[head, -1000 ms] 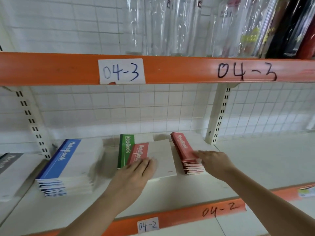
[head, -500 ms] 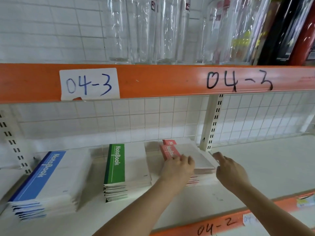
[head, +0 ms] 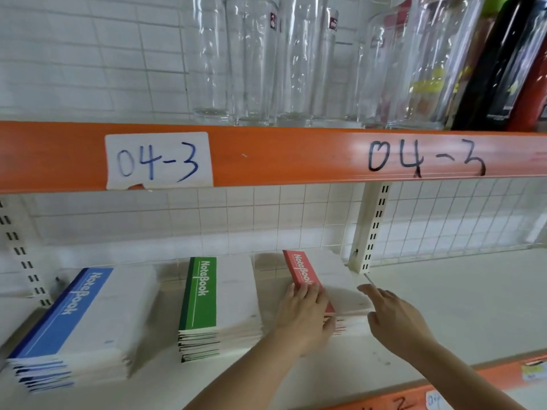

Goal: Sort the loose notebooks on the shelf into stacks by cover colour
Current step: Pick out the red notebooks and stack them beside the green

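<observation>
Sort looks nearly done, judging by what's on the shelf (head: 444,306): three colour stacks side by side w/ gaps between. Blue notebook stack (head: 80,327) at left, green notebook stack (head: 220,303) in the middle, red notebook stack (head: 331,285) at right, just beside the slotted upright (head: 370,229). No stray notebooks lying loose in view; shelf to the right of the red stack holds none. Far left of frame is cut off, so can't say if more are over there.

What's left, prob.: squaring up the red stack. Its lower edges look slightly fanned at the front, tho blur makes that hard to call.

Left hand (head: 305,315) lies flat on top of the red stack, fingers straight, pressing on the top cover near its coloured band, thumb down at the front edge. Right hand (head: 393,318) is at the stack's right side, index finger extended toward the top notebook's right edge, other fingers loosely curled, holding nothing; contact unclear.

Orientation: all three stacks lie flat, long axis running front to back, leaning a bit leftward toward the rear for the red one. Coloured band along the left edge on each, "NoteBook" print reading along the long axis.
</observation>
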### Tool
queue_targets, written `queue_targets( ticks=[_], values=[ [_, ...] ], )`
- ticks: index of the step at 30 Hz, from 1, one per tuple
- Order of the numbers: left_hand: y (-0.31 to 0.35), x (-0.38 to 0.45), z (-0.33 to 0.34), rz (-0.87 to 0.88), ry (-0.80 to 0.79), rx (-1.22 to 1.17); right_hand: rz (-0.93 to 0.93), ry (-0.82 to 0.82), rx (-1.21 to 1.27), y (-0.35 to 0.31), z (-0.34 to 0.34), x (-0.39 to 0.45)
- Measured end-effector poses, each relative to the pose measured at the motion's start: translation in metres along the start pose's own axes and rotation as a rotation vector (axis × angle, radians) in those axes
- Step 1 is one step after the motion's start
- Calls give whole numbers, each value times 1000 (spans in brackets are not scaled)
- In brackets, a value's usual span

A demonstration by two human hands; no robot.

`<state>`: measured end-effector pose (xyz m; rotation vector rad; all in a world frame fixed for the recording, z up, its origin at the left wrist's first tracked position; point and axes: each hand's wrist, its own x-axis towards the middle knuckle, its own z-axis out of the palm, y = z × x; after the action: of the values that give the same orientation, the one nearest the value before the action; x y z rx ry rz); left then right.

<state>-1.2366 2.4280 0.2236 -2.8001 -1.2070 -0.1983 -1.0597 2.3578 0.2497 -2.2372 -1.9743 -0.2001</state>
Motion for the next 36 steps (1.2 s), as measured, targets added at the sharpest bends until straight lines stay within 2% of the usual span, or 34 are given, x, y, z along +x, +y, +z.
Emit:
queue_targets(
  ticks=[3, 10, 13, 15, 21, 25, 30, 36],
  values=[
    [-26, -27, -7, 34, 160, 1, -70, 22, -21, -17, -7, 1],
    [-111, -131, -51, -97, 377, 88, -298, 108, -19, -78, -22, 4],
    [-149, -186, -60, -195, 349, 138, -365, 130, -50, -115, -24, 6],
    [-173, -222, -65, -276, 317, 171, -448, 247, -31, -140, -19, 7],
    [-240, -324, -75, -477, 291, 231, -602, 312, -51, -231, -6, 4],
    [-281, -381, -74, -515, 237, 204, -574, 266, 7, -298, -3, -6],
    [-331, -440, -76, -554, 173, 225, -637, 367, 72, -380, 5, -14],
    [-397, -514, -85, -623, 140, 223, -703, 374, 105, -487, 20, -20]
  ],
)
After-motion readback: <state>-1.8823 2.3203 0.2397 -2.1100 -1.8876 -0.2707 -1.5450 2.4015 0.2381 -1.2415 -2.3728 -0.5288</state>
